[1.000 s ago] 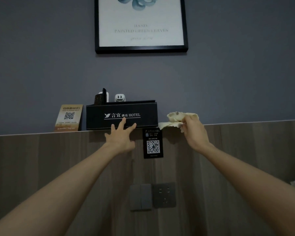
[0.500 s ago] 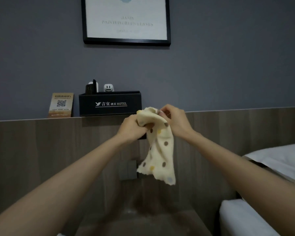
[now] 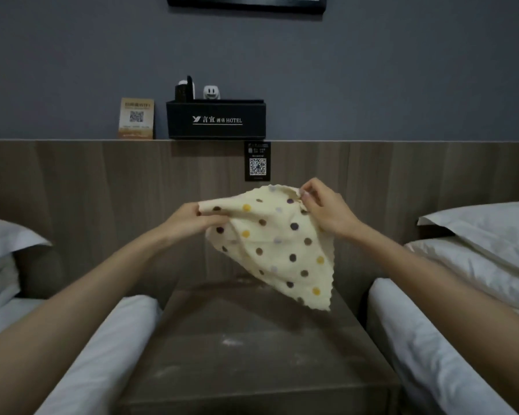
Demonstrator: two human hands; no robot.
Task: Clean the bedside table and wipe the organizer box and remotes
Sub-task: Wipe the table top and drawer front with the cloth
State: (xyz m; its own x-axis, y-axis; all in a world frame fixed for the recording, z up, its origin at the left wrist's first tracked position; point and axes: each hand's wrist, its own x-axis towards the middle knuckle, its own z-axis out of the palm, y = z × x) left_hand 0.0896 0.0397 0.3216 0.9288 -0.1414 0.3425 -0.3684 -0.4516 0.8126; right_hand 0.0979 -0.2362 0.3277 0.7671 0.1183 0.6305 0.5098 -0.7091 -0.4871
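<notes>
Head view, polka-dot cloth (image 3: 270,244) held spread above the dust-flecked bedside table (image 3: 252,354), top corners pinched by left hand (image 3: 189,221) and right hand (image 3: 327,209), organizer box (image 3: 216,121) perched on the headboard ledge (image 3: 72,140), remotes (image 3: 185,89) stood upright inside its left end.

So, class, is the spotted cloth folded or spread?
Spread: the left hand and right hand pinch the spotted cloth by its upper edge, and it hangs open.

Dusty bedside table (image 3: 252,354), black organizer box (image 3: 216,119)
</notes>
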